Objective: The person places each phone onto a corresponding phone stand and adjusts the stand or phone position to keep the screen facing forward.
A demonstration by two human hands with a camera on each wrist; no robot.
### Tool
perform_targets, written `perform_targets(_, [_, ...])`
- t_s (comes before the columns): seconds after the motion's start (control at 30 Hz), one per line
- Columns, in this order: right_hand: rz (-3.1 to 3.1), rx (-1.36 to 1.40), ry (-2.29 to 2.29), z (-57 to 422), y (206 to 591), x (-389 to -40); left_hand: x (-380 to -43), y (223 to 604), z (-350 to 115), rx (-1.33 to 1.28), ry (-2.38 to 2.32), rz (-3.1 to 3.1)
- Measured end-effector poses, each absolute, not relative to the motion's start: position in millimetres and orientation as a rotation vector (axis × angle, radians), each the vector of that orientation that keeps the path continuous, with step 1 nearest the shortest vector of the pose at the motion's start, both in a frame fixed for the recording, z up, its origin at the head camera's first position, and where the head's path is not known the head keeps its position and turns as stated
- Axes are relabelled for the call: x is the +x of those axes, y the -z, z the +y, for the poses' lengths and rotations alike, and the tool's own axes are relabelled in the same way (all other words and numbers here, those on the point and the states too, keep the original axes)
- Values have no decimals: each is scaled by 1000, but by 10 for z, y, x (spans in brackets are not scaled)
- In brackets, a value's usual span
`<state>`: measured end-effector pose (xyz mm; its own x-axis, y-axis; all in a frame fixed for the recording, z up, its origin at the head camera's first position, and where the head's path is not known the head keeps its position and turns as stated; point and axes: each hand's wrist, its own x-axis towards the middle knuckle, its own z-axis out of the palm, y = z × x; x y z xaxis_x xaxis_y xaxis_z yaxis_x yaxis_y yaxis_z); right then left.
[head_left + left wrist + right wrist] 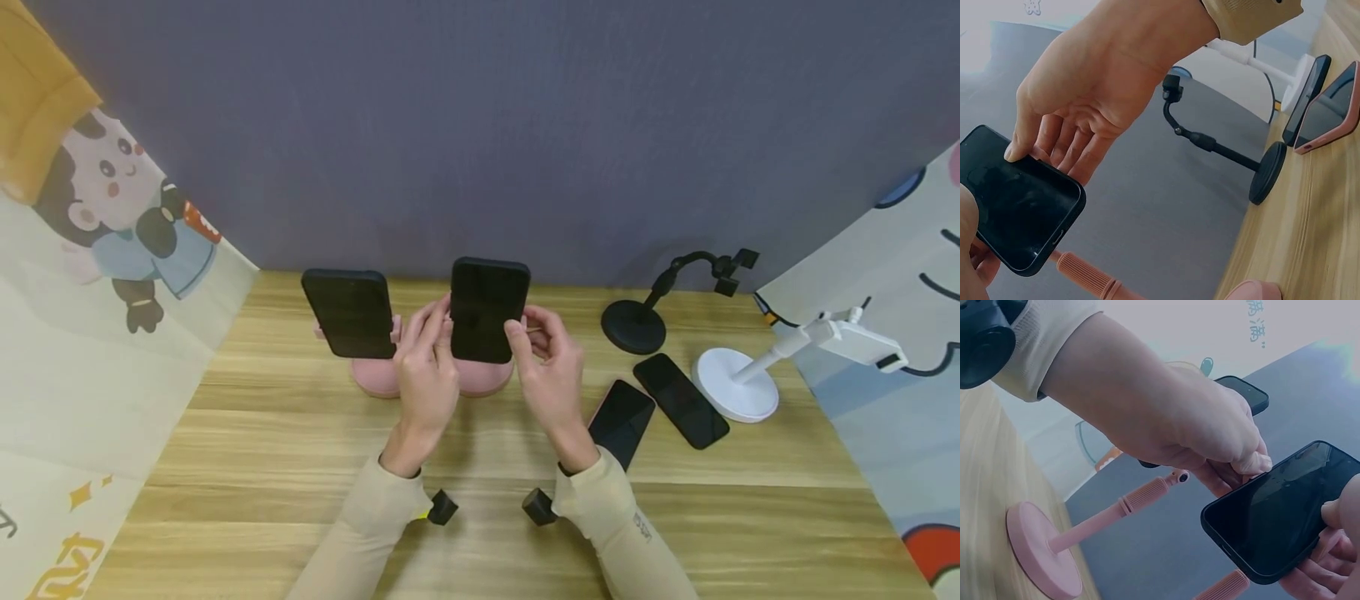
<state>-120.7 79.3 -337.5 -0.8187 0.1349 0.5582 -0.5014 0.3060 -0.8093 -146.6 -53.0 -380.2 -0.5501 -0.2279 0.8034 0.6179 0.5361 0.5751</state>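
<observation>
A black phone (489, 308) stands upright over a pink phone stand (483, 379) in the head view, held between both hands. My left hand (427, 367) pinches its left edge, fingers curled there beside a bit of pink clamp. On the right edge, my right hand (551, 367) presses its thumb on the screen side, with fingers curled behind. The left wrist view shows that thumb on the front of the phone (1022, 200). A ribbed pink stem (1222, 587) rises below the phone in the right wrist view. Most of the clamp is hidden behind it.
To the left, a second phone (348, 312) sits in another pink stand (375, 379). On the right are a black gooseneck stand (633, 327), a white stand (735, 385) and two phones lying flat, one black (681, 400), one pink-edged (622, 421). A dark panel (480, 133) closes the back.
</observation>
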Motion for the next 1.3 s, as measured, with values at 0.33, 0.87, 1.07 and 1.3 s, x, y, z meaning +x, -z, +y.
perform_targets(0.33, [-2055,325,-1567,787,3359,-1193,-1452,3797,-543,-323,1151,-1850])
perform_targets(0.87, [-2021,354,-1540,784,3390,-1203,-1434,3806,-539,-339,1146,-1854])
perform_targets(1.07, [-2020,359,-1554,789,3409,-1199,-1431,3839,-550,-352,1166,-1869])
perform_targets(1.3, [-1992,391,-1603,795,3437,-1202,-1417,3877,-545,-373,1194,-1857])
